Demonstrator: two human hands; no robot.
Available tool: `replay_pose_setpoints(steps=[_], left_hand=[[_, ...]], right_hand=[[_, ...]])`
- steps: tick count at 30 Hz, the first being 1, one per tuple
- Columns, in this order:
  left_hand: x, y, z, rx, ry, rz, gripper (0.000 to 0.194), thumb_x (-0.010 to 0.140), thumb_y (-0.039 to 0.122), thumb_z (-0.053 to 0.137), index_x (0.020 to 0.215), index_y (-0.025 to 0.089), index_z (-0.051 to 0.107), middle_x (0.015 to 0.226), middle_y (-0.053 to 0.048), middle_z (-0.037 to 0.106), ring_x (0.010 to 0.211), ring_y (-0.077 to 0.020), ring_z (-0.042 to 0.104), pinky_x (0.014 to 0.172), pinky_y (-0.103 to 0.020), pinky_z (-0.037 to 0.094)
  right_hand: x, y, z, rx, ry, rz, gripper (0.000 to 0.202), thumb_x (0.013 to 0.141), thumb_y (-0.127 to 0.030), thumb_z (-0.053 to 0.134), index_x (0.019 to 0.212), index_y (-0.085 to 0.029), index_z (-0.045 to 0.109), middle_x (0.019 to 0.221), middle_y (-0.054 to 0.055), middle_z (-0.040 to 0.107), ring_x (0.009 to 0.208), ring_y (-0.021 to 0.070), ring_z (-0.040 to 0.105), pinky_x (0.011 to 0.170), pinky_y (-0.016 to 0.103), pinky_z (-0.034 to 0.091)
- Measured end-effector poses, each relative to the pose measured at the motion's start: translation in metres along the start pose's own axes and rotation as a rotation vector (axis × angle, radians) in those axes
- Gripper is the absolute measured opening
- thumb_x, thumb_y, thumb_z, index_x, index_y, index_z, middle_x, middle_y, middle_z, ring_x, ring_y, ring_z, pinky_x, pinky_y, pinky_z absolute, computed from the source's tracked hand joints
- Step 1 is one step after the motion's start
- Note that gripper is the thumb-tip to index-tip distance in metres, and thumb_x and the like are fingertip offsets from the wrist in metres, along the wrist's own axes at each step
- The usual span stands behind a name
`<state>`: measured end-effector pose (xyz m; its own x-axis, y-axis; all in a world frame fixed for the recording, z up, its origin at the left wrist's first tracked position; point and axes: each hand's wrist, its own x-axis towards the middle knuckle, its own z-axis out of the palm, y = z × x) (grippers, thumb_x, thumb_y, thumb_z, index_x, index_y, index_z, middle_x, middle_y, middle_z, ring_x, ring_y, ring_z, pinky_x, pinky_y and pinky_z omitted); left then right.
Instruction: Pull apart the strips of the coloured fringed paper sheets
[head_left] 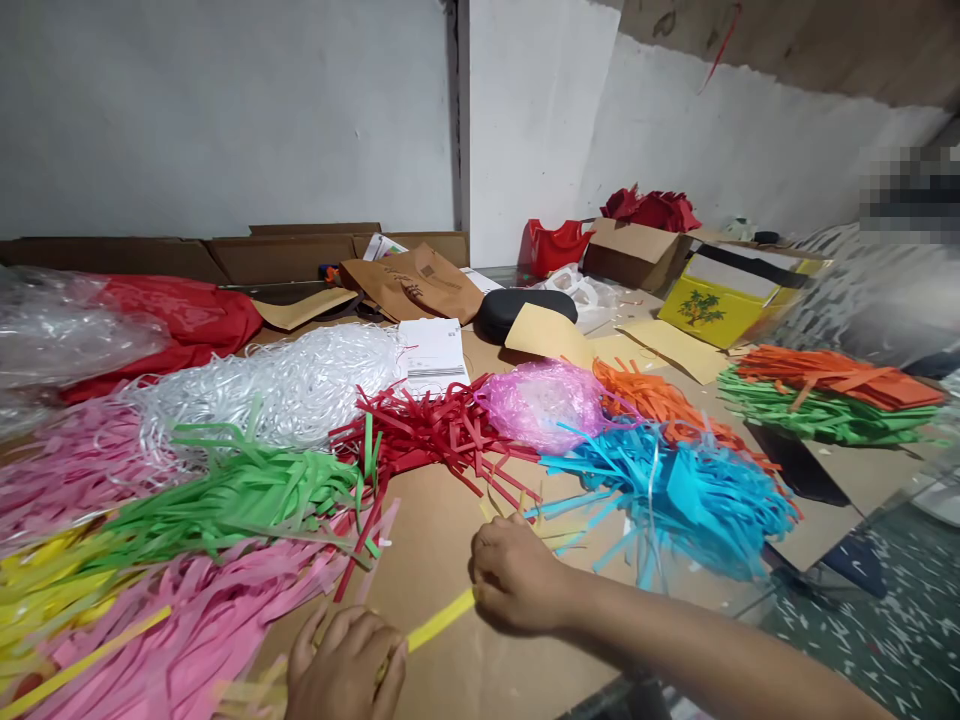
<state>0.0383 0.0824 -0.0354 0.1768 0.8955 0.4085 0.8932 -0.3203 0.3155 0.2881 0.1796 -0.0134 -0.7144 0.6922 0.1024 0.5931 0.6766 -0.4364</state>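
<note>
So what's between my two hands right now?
In the head view, a yellow strip spans from your left hand to your right hand, over brown cardboard.

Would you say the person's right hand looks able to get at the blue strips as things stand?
Probably yes: the blue strips lie near the right hand, with no bundle seen between them, though that hand seems busy with the yellow strip.
</note>
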Motion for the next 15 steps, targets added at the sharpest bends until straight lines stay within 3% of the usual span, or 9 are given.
replay_pose_setpoints(steps=[3, 6, 8, 11, 13, 15], left_hand=[[0.007, -0.001, -0.004, 0.062, -0.036, 0.055, 0.016, 0.088, 0.023, 0.058, 0.072, 0.028, 0.063, 0.072, 0.009, 0.068, 0.079, -0.0159, 0.064, 0.097, -0.038, 0.027], [0.007, 0.0, -0.004, 0.082, -0.025, 0.082, 0.012, 0.086, 0.018, 0.06, 0.082, 0.029, 0.065, 0.076, 0.009, 0.069, 0.08, -0.0151, 0.063, 0.094, -0.037, 0.028], [0.004, 0.003, 0.0, 0.072, 0.033, 0.099, 0.023, 0.085, 0.013, 0.057, 0.091, 0.032, 0.068, 0.08, 0.007, 0.071, 0.086, -0.0171, 0.062, 0.102, -0.041, 0.026], [0.0, 0.008, 0.008, 0.103, 0.114, 0.217, 0.037, 0.084, 0.006, 0.051, 0.093, 0.036, 0.07, 0.082, 0.006, 0.073, 0.094, -0.0187, 0.06, 0.112, -0.044, 0.02], [0.0, 0.011, 0.011, 0.131, 0.123, 0.281, 0.033, 0.083, 0.007, 0.05, 0.091, 0.032, 0.07, 0.084, 0.005, 0.074, 0.096, -0.0191, 0.059, 0.114, -0.043, 0.02], [0.003, 0.015, 0.011, 0.142, 0.109, 0.287, 0.023, 0.084, 0.013, 0.054, 0.09, 0.028, 0.07, 0.085, 0.003, 0.073, 0.096, -0.0205, 0.059, 0.114, -0.045, 0.02]], right_hand=[[0.005, -0.002, -0.003, -0.003, -0.029, 0.032, 0.006, 0.077, -0.022, 0.07, 0.074, -0.018, 0.066, 0.084, 0.003, 0.065, 0.08, 0.0187, 0.054, 0.074, 0.033, 0.032], [0.004, 0.002, -0.003, 0.003, -0.011, 0.047, 0.009, 0.077, -0.023, 0.072, 0.081, -0.019, 0.065, 0.084, 0.002, 0.067, 0.08, 0.0187, 0.057, 0.073, 0.033, 0.032], [0.0, 0.009, -0.003, 0.01, 0.009, -0.077, 0.012, 0.084, -0.027, 0.072, 0.093, -0.021, 0.066, 0.093, 0.002, 0.07, 0.085, 0.0186, 0.06, 0.078, 0.034, 0.033], [-0.005, 0.019, 0.0, -0.088, 0.063, -0.436, 0.014, 0.097, -0.035, 0.063, 0.104, -0.023, 0.066, 0.108, 0.001, 0.073, 0.094, 0.0177, 0.061, 0.085, 0.038, 0.033], [-0.007, 0.022, 0.0, -0.229, 0.112, -0.573, 0.016, 0.103, -0.031, 0.055, 0.105, -0.021, 0.065, 0.105, 0.002, 0.075, 0.088, 0.0169, 0.061, 0.081, 0.038, 0.033], [-0.006, 0.02, 0.0, -0.32, 0.141, -0.599, 0.017, 0.105, -0.023, 0.049, 0.103, -0.018, 0.065, 0.101, 0.003, 0.076, 0.085, 0.0165, 0.061, 0.079, 0.038, 0.034]])
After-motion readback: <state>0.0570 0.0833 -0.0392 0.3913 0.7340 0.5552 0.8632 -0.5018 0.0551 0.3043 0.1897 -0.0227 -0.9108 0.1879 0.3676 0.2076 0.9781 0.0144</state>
